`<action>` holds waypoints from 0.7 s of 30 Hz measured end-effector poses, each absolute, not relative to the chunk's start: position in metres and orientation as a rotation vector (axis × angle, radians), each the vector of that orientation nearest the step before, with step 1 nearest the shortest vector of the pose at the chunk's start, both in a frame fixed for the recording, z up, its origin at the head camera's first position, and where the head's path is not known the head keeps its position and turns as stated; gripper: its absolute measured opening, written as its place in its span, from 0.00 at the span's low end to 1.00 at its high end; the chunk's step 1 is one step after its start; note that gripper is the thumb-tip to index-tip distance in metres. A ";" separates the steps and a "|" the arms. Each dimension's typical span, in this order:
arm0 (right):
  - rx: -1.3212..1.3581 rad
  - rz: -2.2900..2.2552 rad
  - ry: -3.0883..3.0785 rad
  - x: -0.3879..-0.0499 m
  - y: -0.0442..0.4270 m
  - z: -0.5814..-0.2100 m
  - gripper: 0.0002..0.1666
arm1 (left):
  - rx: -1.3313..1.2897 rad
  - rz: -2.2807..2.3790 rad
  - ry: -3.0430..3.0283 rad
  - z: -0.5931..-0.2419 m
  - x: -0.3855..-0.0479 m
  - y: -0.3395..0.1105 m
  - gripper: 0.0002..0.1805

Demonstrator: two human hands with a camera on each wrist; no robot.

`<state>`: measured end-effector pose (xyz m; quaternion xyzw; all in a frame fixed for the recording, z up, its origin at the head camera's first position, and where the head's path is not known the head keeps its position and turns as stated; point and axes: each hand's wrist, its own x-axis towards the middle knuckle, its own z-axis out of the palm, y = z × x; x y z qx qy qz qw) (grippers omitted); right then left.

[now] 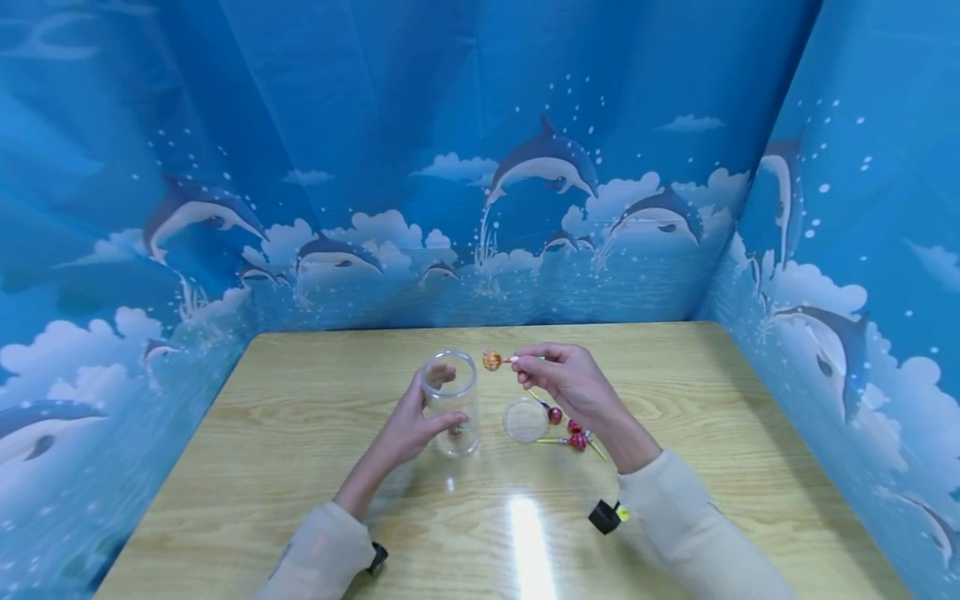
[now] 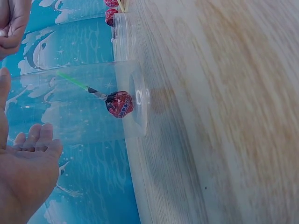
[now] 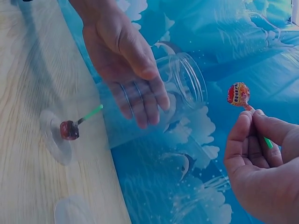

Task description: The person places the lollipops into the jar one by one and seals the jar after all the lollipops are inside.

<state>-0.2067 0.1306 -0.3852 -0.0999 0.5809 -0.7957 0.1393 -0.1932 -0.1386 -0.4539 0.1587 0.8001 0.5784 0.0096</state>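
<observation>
A clear jar stands upright without a lid on the table, with one red lollipop with a green stick at its bottom. The left hand is curved round the jar's side, thumb in front and fingers behind. To the right of the jar's mouth, the right hand pinches the green stick of an orange and red lollipop between thumb and fingertips. The candy end points toward the jar and is apart from it.
A round clear lid lies on the wooden table right of the jar. Beside it lie several red lollipops, below the right hand. A blue dolphin-print curtain surrounds the table's back and sides.
</observation>
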 end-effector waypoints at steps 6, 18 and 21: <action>-0.293 -2.243 1.735 -0.211 0.117 -0.382 0.12 | 0.503 1.818 2.490 -0.454 -0.194 -0.138 0.46; -0.267 -2.164 1.834 -0.220 0.098 -0.381 0.16 | 0.510 1.802 2.493 -0.452 -0.193 -0.138 0.46; -0.305 -2.094 1.943 -0.222 0.094 -0.381 0.16 | 0.512 1.813 2.486 -0.454 -0.194 -0.138 0.47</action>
